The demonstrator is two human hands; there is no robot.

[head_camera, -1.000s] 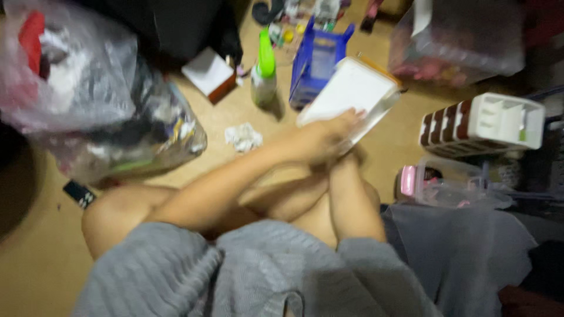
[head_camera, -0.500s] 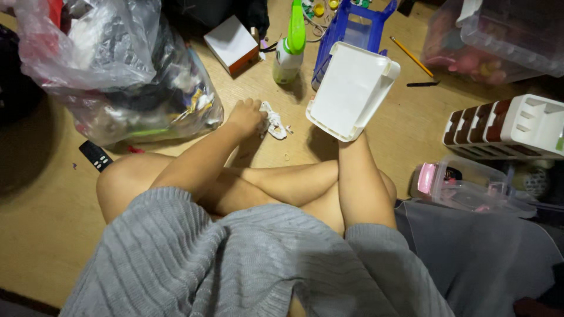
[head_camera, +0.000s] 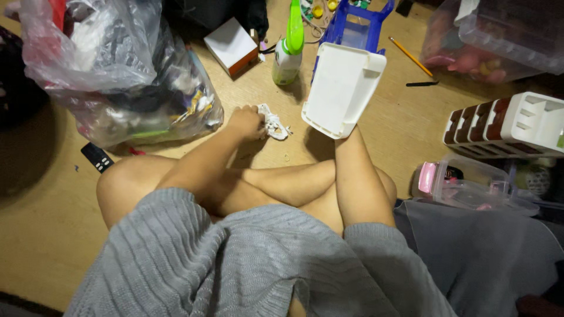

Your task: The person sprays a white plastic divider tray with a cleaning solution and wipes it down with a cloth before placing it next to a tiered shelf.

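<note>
Your left hand [head_camera: 245,121] has closed on the crumpled white tissue [head_camera: 274,122] on the floor, at nine o'clock of the white plastic tray [head_camera: 341,88]. Your right hand, hidden beneath, keeps that tray raised; its grip I cannot tell.

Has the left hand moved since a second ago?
Yes. The left hand left the white tray and dropped toward the floor, now gripping the crumpled tissue below the spray bottle.
</note>
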